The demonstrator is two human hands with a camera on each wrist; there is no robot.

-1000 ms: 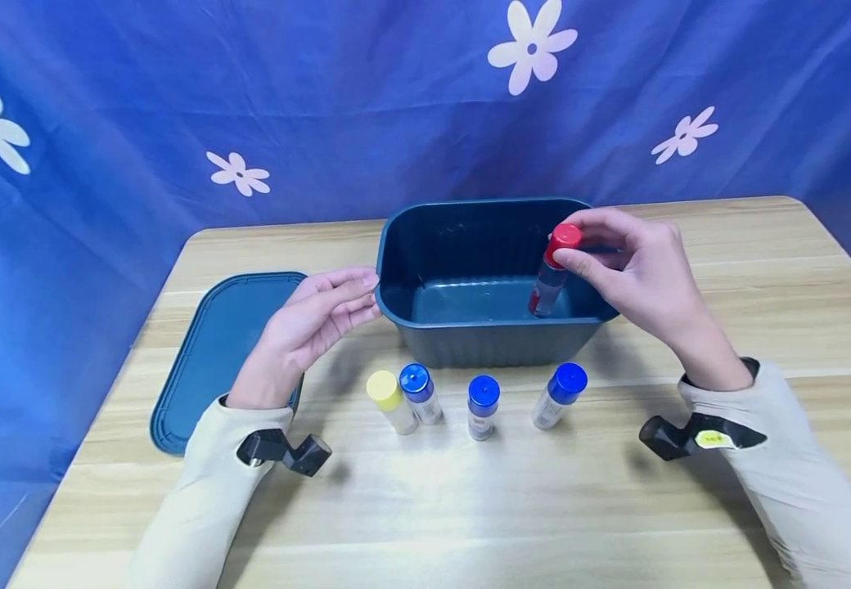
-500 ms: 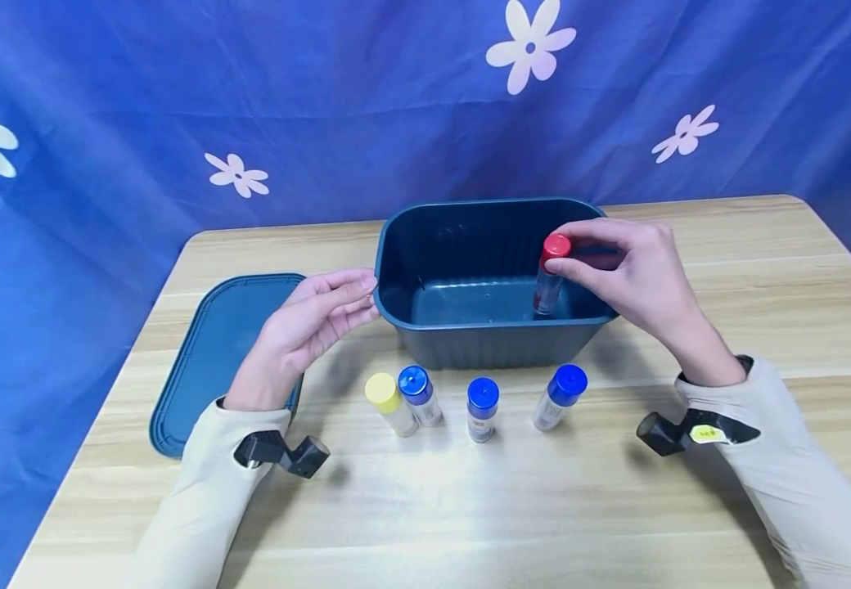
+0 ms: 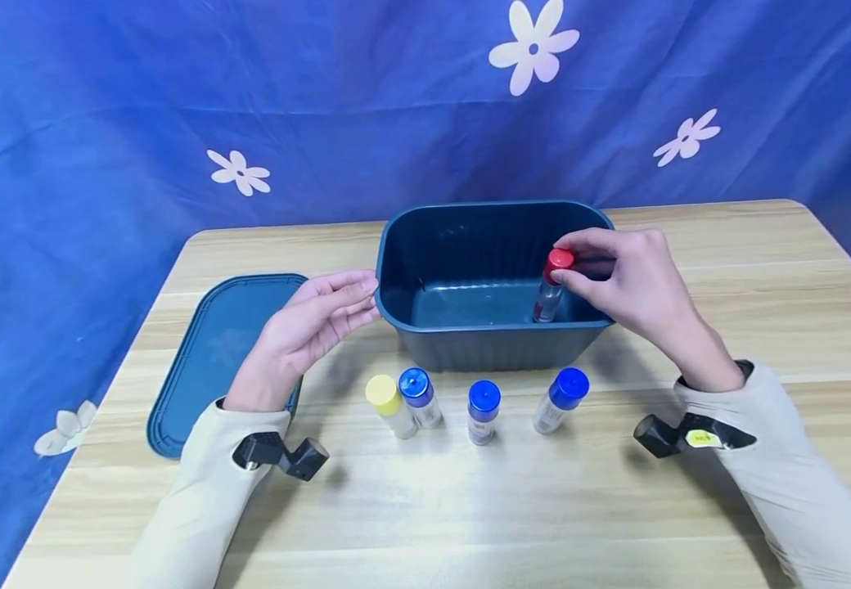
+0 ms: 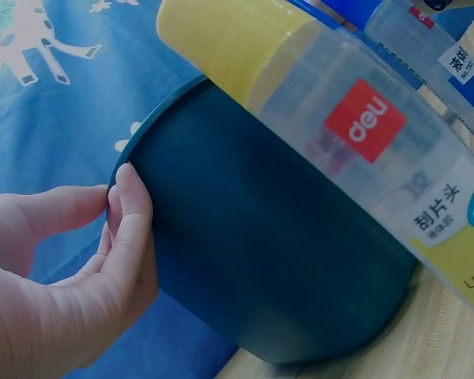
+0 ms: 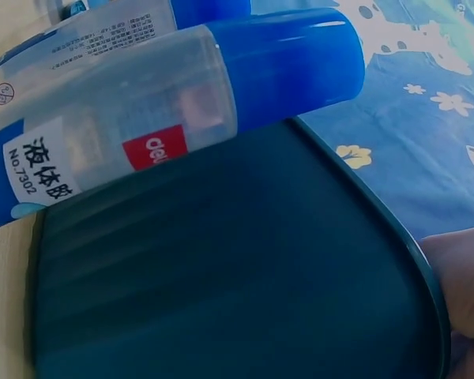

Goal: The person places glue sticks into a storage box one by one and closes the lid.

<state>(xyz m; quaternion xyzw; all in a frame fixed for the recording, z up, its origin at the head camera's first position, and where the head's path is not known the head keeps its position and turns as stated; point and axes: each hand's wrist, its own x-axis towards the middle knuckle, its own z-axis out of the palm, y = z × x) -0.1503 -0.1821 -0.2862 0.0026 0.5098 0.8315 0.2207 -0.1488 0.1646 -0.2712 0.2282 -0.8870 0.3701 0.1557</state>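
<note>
My right hand point(image 3: 642, 282) pinches the red cap of a liquid glue bottle point(image 3: 547, 298) between thumb and fingers. That bottle is inside the dark teal plastic bin point(image 3: 495, 348), near its right end; whether its base touches the floor of the bin I cannot tell. At the bin's left end, the thumb and fingertips of my left hand point(image 4: 87, 260) pinch the rim. In the right wrist view the bin wall hides most of my right hand and the red-capped bottle.
In front of the bin stand a yellow-capped glue bottle point(image 3: 392, 405) and three blue-capped ones, the middle glue bottle point(image 3: 483, 413) among them. A flat teal lid point(image 3: 230, 343) lies left on the wooden table point(image 3: 440, 523). A blue flowered cloth point(image 3: 366, 106) hangs behind.
The red-capped glue bottle has gone lower in the bin and now stands more upright, my right hand coming down with it. My left hand has stayed at the rim.
</note>
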